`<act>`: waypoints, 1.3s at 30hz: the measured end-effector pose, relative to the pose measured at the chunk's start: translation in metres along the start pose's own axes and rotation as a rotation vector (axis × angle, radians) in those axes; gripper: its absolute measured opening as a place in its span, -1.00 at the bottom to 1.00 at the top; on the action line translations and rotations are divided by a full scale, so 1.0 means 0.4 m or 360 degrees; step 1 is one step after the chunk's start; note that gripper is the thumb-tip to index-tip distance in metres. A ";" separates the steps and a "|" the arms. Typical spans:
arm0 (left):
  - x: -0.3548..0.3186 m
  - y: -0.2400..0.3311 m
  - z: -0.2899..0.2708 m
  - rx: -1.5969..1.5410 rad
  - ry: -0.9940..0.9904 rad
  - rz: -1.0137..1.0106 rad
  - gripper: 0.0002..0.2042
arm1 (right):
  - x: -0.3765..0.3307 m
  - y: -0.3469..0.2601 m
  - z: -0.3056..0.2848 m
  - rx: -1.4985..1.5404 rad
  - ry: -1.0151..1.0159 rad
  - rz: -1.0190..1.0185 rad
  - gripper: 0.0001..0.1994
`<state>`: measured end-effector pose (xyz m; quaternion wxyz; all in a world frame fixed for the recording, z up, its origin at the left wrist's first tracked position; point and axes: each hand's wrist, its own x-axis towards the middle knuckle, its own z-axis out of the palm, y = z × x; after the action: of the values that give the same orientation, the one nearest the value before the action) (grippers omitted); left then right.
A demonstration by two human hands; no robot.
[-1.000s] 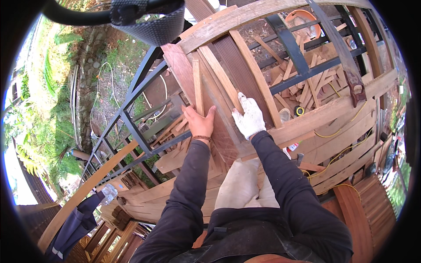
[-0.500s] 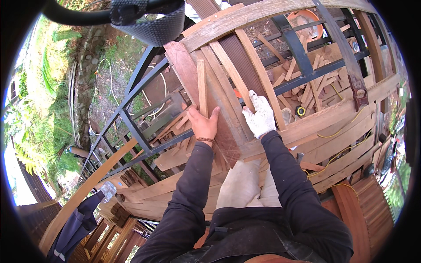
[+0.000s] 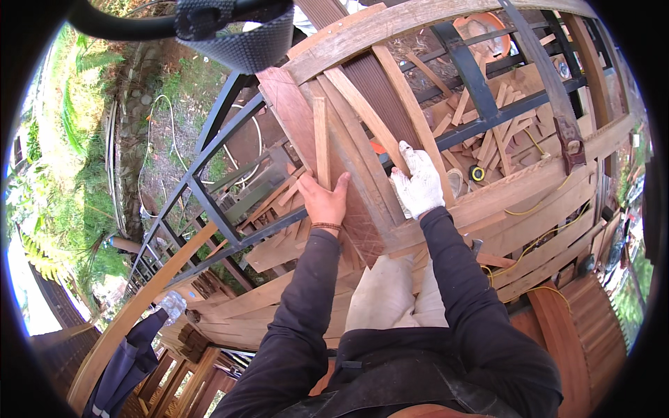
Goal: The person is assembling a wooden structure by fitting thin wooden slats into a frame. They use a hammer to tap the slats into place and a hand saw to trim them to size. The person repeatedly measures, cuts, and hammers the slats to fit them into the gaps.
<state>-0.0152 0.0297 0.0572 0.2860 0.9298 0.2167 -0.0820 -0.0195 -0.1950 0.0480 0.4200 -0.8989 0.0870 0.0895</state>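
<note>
White glove (image 3: 418,187), perhaps reddish-brown plank (image 3: 296,122)

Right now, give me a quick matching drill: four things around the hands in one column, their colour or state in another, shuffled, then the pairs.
1 left hand
2 right hand
3 tape measure
4 railing frame

a dark metal bars
b bare, flat on the reddish plank
c in a white glove, on a slanted batten
d yellow and black, lying among offcuts

Pairs: 1-b, 2-c, 3-d, 4-a

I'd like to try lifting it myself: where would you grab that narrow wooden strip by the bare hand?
Probably its lower end, from the left, where the left hand already touches the narrow strip. It stands on edge against the wide reddish board, so only its left face and top edge are free to pinch.
</note>
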 end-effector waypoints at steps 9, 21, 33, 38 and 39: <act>-0.001 -0.001 0.002 -0.0023 -0.0023 -0.0015 -0.14 | 0.000 0.005 0.004 -0.0025 0.0005 0.0053 -0.41; -0.007 0.007 0.000 -0.0004 -0.0002 -0.0024 -0.13 | -0.024 -0.043 0.072 -0.0146 0.0023 0.0059 -0.40; -0.007 -0.017 0.017 0.0106 0.0117 0.0100 -0.18 | 0.024 0.008 -0.053 0.0153 -0.0372 -0.0121 -0.43; -0.004 -0.033 0.031 0.0150 0.0211 0.0191 -0.18 | -0.098 0.073 -0.111 0.0894 -0.0243 0.0175 -0.59; -0.002 -0.032 0.030 0.0095 0.0202 0.0166 -0.18 | -0.138 0.077 -0.114 0.0865 -0.0224 0.0196 -0.61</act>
<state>-0.0221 0.0320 0.0411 0.2478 0.9512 0.1830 -0.0144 -0.0760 -0.2449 0.0669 0.6443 -0.7380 0.1329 0.1504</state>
